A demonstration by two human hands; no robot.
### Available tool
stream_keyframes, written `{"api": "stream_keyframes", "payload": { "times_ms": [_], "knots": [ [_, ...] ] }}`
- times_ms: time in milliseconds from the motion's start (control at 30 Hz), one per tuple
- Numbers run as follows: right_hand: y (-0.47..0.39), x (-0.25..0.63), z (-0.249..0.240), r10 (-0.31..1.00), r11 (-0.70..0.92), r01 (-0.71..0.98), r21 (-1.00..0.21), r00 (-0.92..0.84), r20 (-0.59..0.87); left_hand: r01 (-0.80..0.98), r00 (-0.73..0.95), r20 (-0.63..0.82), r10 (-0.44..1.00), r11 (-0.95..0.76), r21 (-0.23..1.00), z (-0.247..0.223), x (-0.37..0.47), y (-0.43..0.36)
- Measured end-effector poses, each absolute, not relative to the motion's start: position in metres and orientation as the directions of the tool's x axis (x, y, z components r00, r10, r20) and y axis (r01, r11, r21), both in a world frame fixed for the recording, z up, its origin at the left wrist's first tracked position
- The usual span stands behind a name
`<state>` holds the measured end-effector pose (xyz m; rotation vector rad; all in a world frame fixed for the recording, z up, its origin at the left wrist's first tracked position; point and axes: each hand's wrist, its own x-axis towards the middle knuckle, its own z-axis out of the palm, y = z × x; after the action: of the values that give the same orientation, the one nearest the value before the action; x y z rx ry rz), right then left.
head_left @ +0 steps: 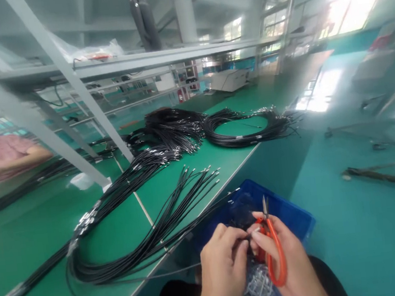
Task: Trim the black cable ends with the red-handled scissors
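Black cables curve in a loose bundle over the bench edge, their pale-tipped ends fanned out on the green top. My left hand pinches a single black cable near its end, just above a blue bin. In my right hand is a pair of scissors with orange handles, blades pointing up and away. The right thumb and forefinger meet at the pale tip of the same cable, touching the left fingertips. Clear plastic scraps lie in the bin under my hands.
A coiled cable bundle and a heap of black cables lie farther back on the green bench. White shelf posts rise at the left. A person in a pink top sits across the bench.
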<state>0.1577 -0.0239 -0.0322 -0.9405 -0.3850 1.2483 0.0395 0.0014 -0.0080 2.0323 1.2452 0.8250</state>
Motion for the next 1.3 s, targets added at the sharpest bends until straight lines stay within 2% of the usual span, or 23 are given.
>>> {"api": "stream_keyframes", "payload": {
  "times_ms": [267, 633, 733, 900, 1067, 1167, 1300],
  "knots": [
    [-0.021, 0.156, -0.024, 0.921, 0.058, -0.659, -0.750, 0.325, -0.215, 0.462, 0.320, 0.166, 0.933, -0.307, 0.832, -0.008, 0.034, 0.004],
    [-0.018, 0.151, -0.020, 0.913, 0.079, -0.655, -0.751, 0.351, -0.210, 0.467, 0.299, 0.187, 0.936, -0.314, 0.827, -0.010, 0.034, 0.001],
    [-0.017, 0.150, -0.019, 0.917, 0.041, -0.700, -0.713, 0.310, -0.252, 0.453, 0.302, 0.156, 0.941, -0.285, 0.845, -0.014, 0.033, 0.001],
    [-0.021, 0.138, -0.019, 0.934, -0.078, -0.826, -0.558, 0.136, -0.332, 0.223, 0.322, 0.059, 0.945, -0.136, 0.965, -0.010, 0.035, 0.000],
    [-0.024, 0.129, -0.014, 0.923, -0.071, -0.796, -0.601, 0.175, -0.342, 0.301, 0.181, 0.101, 0.978, -0.152, 0.941, -0.002, 0.041, 0.004],
    [-0.023, 0.132, -0.013, 0.922, -0.071, -0.774, -0.629, 0.189, -0.337, 0.108, 0.237, 0.008, 0.971, -0.034, 0.994, -0.004, 0.039, 0.008],
    [-0.022, 0.137, -0.015, 0.933, -0.075, -0.765, -0.640, 0.172, -0.316, -0.125, 0.371, -0.058, 0.927, 0.112, 0.986, -0.005, 0.033, 0.012]
  ]
}}
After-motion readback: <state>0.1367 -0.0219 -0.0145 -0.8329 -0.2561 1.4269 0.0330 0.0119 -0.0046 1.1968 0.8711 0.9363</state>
